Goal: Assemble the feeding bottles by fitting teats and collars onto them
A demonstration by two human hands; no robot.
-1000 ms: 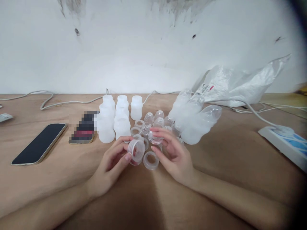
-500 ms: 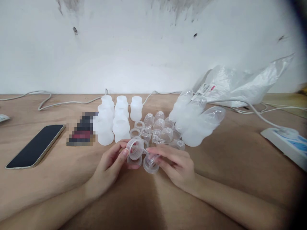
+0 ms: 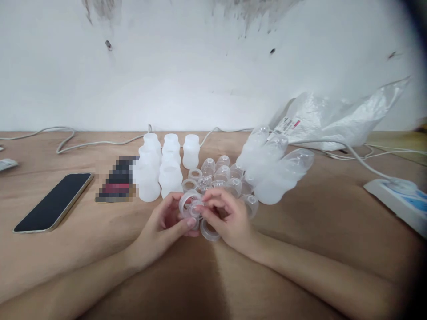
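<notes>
Near the middle of the table, my left hand is closed around a clear threaded bottle ring, tipped toward me. My right hand pinches a small clear bottle nipple at the ring's opening; fingers partly hide it, so I cannot tell how far in it sits. Another clear ring lies on the table just below my right fingers. Behind my hands are more rings and several clear dome caps. White baby bottles without tops stand in rows behind my left hand.
Bottles with clear domes stand or lean to the right. A phone and a blurred dark item lie at left. A plastic bag rests by the wall, a power strip at right, and cables cross the back.
My right hand has moved left and up, bringing the nipple to the ring in my left hand. My left thumb has shifted along the ring's lower edge.
</notes>
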